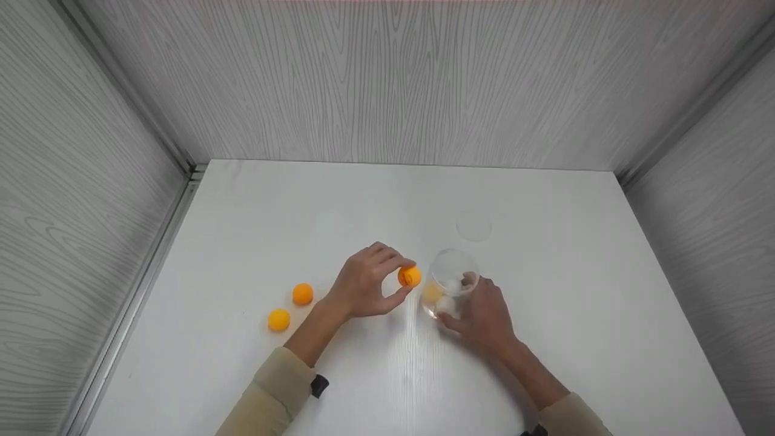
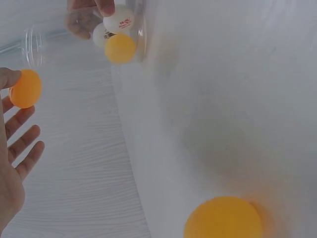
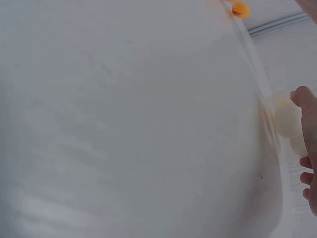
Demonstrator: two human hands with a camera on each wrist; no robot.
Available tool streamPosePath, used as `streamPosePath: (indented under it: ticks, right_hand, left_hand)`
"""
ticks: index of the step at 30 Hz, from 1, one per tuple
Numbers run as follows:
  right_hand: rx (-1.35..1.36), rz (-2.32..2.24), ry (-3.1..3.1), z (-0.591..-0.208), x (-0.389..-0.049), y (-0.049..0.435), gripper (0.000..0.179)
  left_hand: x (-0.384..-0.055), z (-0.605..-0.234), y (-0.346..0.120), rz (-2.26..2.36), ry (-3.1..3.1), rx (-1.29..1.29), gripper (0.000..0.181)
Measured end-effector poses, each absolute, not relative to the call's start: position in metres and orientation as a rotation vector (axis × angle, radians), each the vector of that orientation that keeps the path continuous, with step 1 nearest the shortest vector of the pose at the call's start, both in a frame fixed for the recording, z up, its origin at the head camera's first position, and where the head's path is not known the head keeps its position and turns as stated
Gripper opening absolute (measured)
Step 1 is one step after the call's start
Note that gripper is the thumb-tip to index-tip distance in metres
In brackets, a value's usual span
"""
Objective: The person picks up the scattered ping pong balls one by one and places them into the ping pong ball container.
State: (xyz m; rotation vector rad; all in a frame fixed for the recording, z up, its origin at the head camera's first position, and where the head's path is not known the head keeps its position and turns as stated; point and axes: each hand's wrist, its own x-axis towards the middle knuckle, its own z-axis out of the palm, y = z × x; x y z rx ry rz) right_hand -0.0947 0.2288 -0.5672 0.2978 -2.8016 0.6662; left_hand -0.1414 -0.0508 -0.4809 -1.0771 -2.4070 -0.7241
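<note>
My left hand (image 1: 370, 280) pinches an orange ping-pong ball (image 1: 409, 277) between thumb and forefinger, just left of a clear plastic jar (image 1: 453, 266). In the left wrist view the other fingers of that hand are spread beneath the ball (image 2: 26, 89). Around the jar's lower right side, my right hand (image 1: 484, 312) grips it upright on the table. Inside, at the bottom, lie white ping-pong balls (image 2: 119, 21) and an orange one (image 2: 120, 48). The jar's mouth is uncovered. In the right wrist view, the thumb (image 3: 303, 95) presses the jar's wall.
Two loose orange ping-pong balls, one nearer the back (image 1: 303, 294) and one nearer the front (image 1: 279, 320), sit left of my left forearm. A clear round lid (image 1: 474, 226) lies behind the jar. Wood-grain panels (image 1: 387, 85) enclose the white table (image 1: 242, 206) at the back and sides.
</note>
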Motion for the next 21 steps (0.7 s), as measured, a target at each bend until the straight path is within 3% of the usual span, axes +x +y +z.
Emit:
streamPosePath:
  ticks: [21]
  right_hand:
    - [0.243,0.597,-2.868,-0.564,-0.097,0.227,0.087]
  left_hand:
    - [-0.153,-0.456,-0.016,-0.732,-2.317,-1.168,0.032]
